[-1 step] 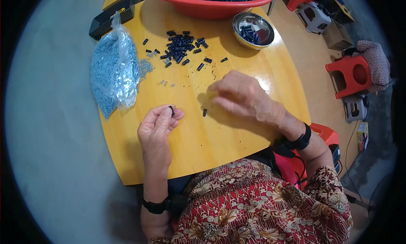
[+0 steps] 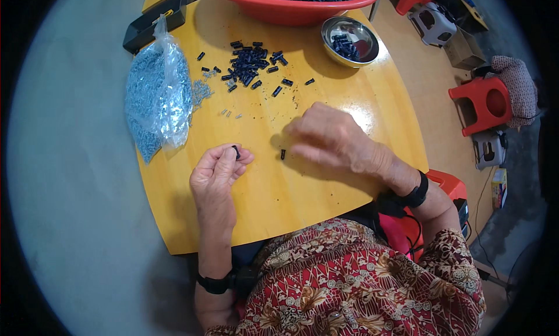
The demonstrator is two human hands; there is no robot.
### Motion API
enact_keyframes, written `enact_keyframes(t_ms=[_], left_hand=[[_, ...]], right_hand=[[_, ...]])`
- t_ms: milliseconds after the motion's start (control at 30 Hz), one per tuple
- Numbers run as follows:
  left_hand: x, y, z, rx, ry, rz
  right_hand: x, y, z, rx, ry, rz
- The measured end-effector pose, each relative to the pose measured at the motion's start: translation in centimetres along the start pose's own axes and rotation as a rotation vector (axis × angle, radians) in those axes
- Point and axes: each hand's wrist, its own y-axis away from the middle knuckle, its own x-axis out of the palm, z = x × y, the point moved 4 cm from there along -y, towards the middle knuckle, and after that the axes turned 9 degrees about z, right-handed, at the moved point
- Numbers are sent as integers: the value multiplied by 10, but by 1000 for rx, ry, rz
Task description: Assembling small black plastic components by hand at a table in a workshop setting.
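My left hand is closed, pinching a small black cylindrical piece between thumb and fingertips above the table. My right hand hovers to the right, slightly blurred, its thumb and fingers apart and nothing visible between them. Just beside its thumb lies a single black cylindrical piece on the yellow table. Farther back, a loose heap of similar black pieces is spread out. Left of that heap, small silvery metal parts spill beside a clear plastic bag full of them.
A large red basin heaped with black pieces stands at the far edge. At the far right sits a metal bowl holding several more. A dark tray is at the far left. Red and grey stools stand on the floor to the right.
My right hand has shifted slightly, its thumb and fingers a little nearer the lone black piece. My left hand keeps its hold and place.
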Motion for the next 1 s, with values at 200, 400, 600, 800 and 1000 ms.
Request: enact_keyframes(t_ms=[200,400,600,800,1000], left_hand=[[1,-1,3,55,-8,-2],[11,3,9,34,33,57],[25,3,6,51,67,105],[31,0,7,74,103,128],[36,-1,5,114,119,137]], right_hand=[[26,-5,15,-115,206,126],[26,-6,11,-30,143,27],[8,-11,13,-4,-234,-72],[9,-15,25,-48,-198,-117],[8,-16,30,-105,-96,-148]])
